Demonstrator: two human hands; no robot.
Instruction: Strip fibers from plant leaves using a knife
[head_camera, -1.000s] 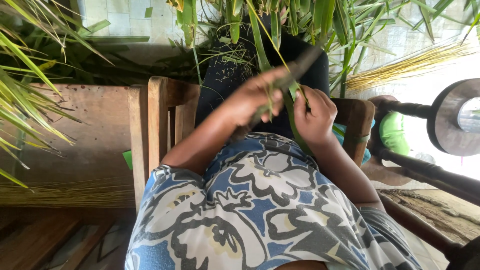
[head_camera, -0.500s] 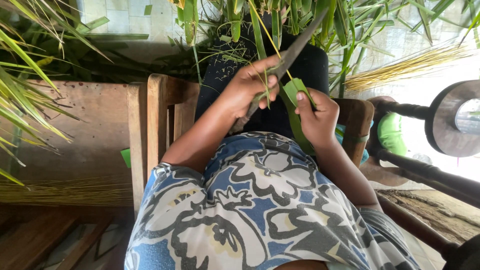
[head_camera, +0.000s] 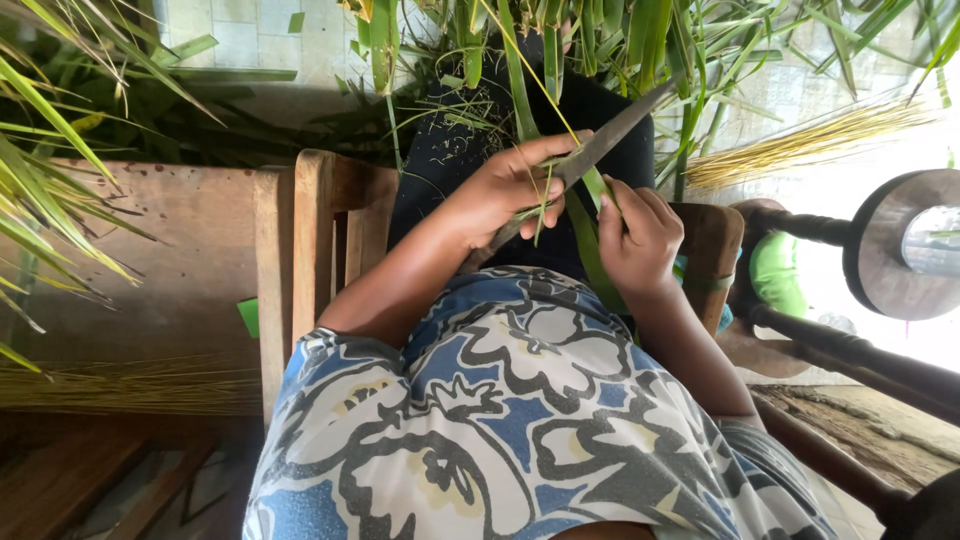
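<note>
My left hand (head_camera: 510, 190) is closed around a long dark knife (head_camera: 620, 125) whose blade points up and to the right. My right hand (head_camera: 635, 235) pinches a long green leaf strip (head_camera: 590, 245) that runs down past my lap. The blade lies against the leaf just above my right hand's fingers. A thin yellow-green midrib (head_camera: 525, 85) rises from between the hands toward the hanging leaves. Both hands work over a dark cloth (head_camera: 450, 150) speckled with green shavings.
Long green palm leaves (head_camera: 640, 40) hang across the top and left. A wooden chair frame (head_camera: 300, 240) and bench (head_camera: 150, 270) stand at left. Bundles of pale leaf ribs (head_camera: 800, 145) lie at upper right and lower left. A wooden wheel on a dark rod (head_camera: 890, 250) is at right.
The knife has slid up along the leaf, its tip now higher and further right. My left hand rose with it; my right hand kept hold of the leaf strip.
</note>
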